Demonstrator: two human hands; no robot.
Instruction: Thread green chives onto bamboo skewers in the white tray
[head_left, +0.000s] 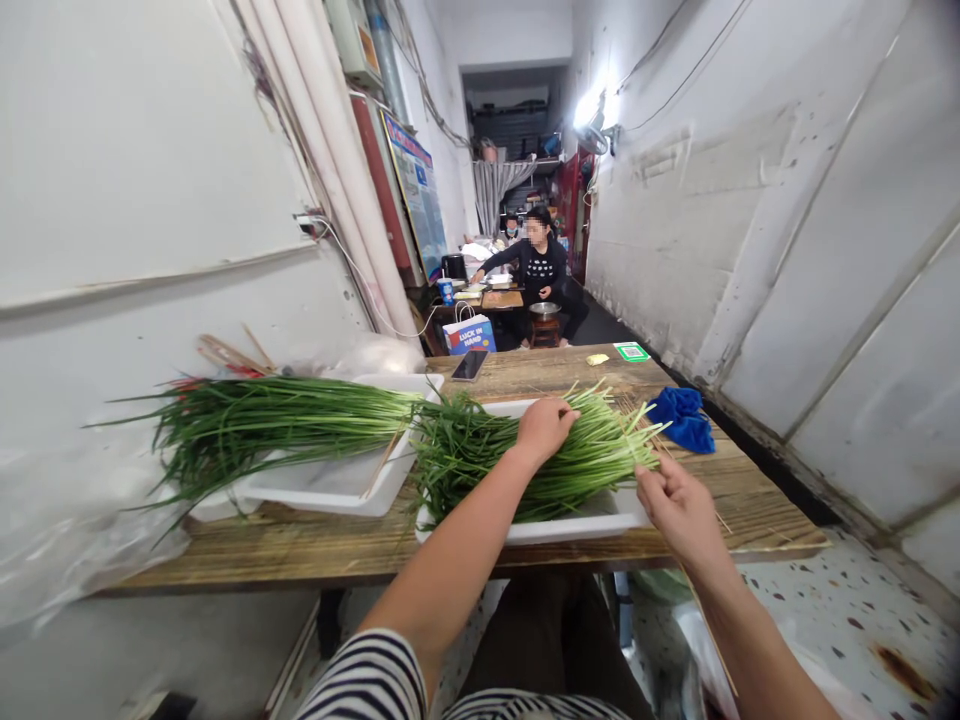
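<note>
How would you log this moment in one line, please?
left hand: over chives; right hand: at their pale ends; right white tray: beneath chives; blue cloth: beyond right hand

- a phone (470, 365) lying on the wooden table (551, 368);
- a crumpled blue cloth (682, 420);
- a green-edged QR card (631, 352);
- a paper bag (470, 335) beyond the table;
- a wall fan (592, 139)
</note>
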